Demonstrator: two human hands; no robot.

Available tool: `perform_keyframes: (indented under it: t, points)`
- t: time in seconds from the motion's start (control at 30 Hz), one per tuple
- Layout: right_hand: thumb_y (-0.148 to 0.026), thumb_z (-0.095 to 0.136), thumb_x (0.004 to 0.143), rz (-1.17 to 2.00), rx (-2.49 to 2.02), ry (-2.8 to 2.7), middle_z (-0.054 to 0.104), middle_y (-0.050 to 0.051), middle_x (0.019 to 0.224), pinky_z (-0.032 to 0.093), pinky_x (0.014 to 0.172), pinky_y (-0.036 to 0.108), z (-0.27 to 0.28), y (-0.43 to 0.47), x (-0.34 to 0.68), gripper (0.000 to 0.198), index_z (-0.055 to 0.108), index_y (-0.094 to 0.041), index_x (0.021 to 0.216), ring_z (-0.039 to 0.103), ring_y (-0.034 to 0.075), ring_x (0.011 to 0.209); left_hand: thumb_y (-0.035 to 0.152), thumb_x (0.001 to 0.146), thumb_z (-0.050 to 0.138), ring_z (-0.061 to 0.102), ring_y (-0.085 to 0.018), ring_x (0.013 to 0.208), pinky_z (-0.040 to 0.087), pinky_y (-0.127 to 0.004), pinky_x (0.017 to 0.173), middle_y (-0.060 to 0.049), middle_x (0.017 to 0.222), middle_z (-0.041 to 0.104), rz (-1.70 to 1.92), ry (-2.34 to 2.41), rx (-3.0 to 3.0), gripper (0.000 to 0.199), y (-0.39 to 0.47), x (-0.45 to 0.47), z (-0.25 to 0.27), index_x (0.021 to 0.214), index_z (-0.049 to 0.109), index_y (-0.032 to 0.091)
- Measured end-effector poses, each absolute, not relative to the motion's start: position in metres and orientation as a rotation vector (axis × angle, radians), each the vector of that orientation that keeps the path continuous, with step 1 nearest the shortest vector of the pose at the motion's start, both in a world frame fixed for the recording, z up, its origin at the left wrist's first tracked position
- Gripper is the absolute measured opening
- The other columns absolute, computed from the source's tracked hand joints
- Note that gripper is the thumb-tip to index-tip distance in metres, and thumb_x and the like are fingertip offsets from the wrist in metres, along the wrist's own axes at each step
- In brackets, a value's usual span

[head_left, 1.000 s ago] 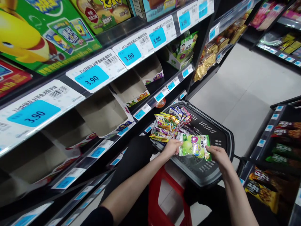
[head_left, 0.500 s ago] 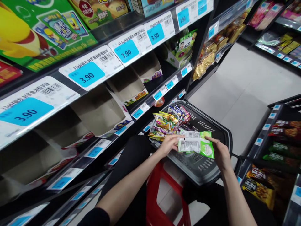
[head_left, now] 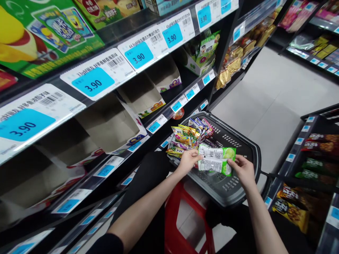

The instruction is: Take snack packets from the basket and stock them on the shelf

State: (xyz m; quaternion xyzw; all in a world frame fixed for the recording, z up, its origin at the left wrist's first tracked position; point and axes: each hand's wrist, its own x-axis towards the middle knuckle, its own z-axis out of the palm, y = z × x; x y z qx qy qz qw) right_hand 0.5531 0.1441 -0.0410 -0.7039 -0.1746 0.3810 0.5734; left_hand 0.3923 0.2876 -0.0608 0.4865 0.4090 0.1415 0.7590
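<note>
A green and white candy bag (head_left: pixel 215 160), its printed back facing up, is held over a dark shopping basket (head_left: pixel 227 197). My left hand (head_left: pixel 188 161) pinches the bag's left end between thumb and fingers. At the other end, my right hand (head_left: pixel 243 169) is closed on the green edge. Behind the bag, several colourful candy bags (head_left: pixel 186 135) lie heaped in the basket's left part, yellow, purple and blue ones among them. The bag in my hands hides some of that heap.
To the left rise shelves with blue price tags (head_left: pixel 93 83) and open cardboard boxes (head_left: pixel 111 123). One box holds green bags (head_left: pixel 208 49). Below the basket stands a red stool (head_left: pixel 173 211). Packaged snacks (head_left: pixel 291 211) fill a low rack on the right; grey floor tiles (head_left: pixel 272 91) lie beyond.
My right hand has shifted its hold on the bag's green end, with fingers now bent around the edge. The bag has moved slightly left and tilted a little.
</note>
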Motion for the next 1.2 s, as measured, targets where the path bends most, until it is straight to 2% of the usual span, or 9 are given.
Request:
perform_keyframes:
  t: [0.13,0.43,0.53,0.63,0.73,0.8,0.9,1.03,1.2]
  points:
    - [-0.03,0.07,0.062,0.828,-1.669,-0.455,0.066,0.0,0.069,0.046,0.058,0.024,-0.042,0.143,0.554,0.019,0.063,-0.018,0.076,0.058,0.013,0.062,0.034,0.059,0.068,0.04,-0.007,0.042,0.033,-0.02,0.044,0.007,0.044,0.041,0.363,0.873,1.188,0.029,0.288,0.391,-0.061,0.051,0.047,0.015]
    - [-0.029,0.069,0.063,0.748,-1.739,-0.596,0.068,0.003,0.077,0.048,0.07,0.031,-0.036,0.134,0.563,0.014,0.067,-0.02,0.073,0.062,0.018,0.074,0.018,0.062,0.063,0.055,-0.017,0.08,0.043,-0.028,0.071,-0.005,0.082,0.062,0.586,0.754,1.465,0.004,0.295,0.387,-0.047,0.064,0.067,0.016]
    - [-0.03,0.061,0.071,0.801,-1.642,-0.739,0.068,0.005,0.088,0.045,0.082,0.035,-0.028,0.133,0.563,0.013,0.068,-0.021,0.076,0.06,0.02,0.087,0.02,0.066,0.057,0.056,-0.02,0.093,0.042,-0.03,0.079,-0.008,0.094,0.064,0.517,0.682,1.266,0.015,0.295,0.387,-0.046,0.074,0.069,0.015]
    - [-0.033,0.054,0.076,0.761,-1.599,-0.726,0.068,0.007,0.085,0.044,0.084,0.038,-0.025,0.135,0.558,0.02,0.068,-0.019,0.071,0.06,0.022,0.087,0.027,0.068,0.058,0.058,-0.018,0.079,0.045,-0.028,0.068,-0.007,0.083,0.066,0.463,0.803,1.055,0.018,0.292,0.389,-0.051,0.07,0.067,0.012]
    - [-0.033,0.065,0.068,0.641,-1.685,-0.547,0.067,0.006,0.084,0.047,0.079,0.036,-0.029,0.141,0.55,0.016,0.066,-0.019,0.075,0.061,0.02,0.082,0.021,0.051,0.073,0.054,-0.009,0.062,0.043,-0.023,0.061,-0.003,0.083,0.064,0.504,0.908,0.97,0.032,0.288,0.392,-0.058,0.08,0.062,0.013]
    - [-0.031,0.074,0.056,0.657,-1.709,-0.377,0.065,0.006,0.094,0.05,0.072,0.033,-0.034,0.143,0.548,0.042,0.062,-0.021,0.095,0.062,0.019,0.08,0.015,0.043,0.077,0.053,-0.006,0.061,0.043,-0.021,0.061,-0.004,0.101,0.061,0.516,0.9,0.888,0.056,0.285,0.395,-0.061,0.095,0.057,0.017]
    - [-0.035,0.074,0.054,1.101,-1.636,-0.189,0.066,0.009,0.091,0.052,0.062,0.032,-0.042,0.139,0.551,0.053,0.059,-0.017,0.102,0.064,0.021,0.073,0.017,0.04,0.079,0.055,-0.008,0.063,0.045,-0.024,0.062,-0.007,0.099,0.061,0.369,0.849,0.791,0.07,0.28,0.396,-0.063,0.105,0.053,0.016]
    - [-0.044,0.068,0.06,1.514,-1.673,-0.265,0.067,0.008,0.064,0.049,0.053,0.032,-0.053,0.125,0.561,0.037,0.066,-0.011,0.077,0.063,0.022,0.058,0.027,0.051,0.074,0.057,-0.013,0.055,0.046,-0.026,0.056,-0.002,0.064,0.062,0.045,0.815,1.006,0.042,0.272,0.392,-0.066,0.088,0.061,0.01]
    - [-0.042,0.054,0.072,0.931,-2.541,-0.879,0.066,0.006,0.058,0.043,0.051,0.028,-0.071,0.13,0.582,0.028,0.067,-0.017,0.07,0.062,0.023,0.059,0.028,0.074,0.051,0.062,-0.021,0.062,0.048,-0.033,0.06,-0.008,0.065,0.064,-0.378,0.775,1.831,0.021,0.262,0.38,-0.066,0.082,0.062,0.013]
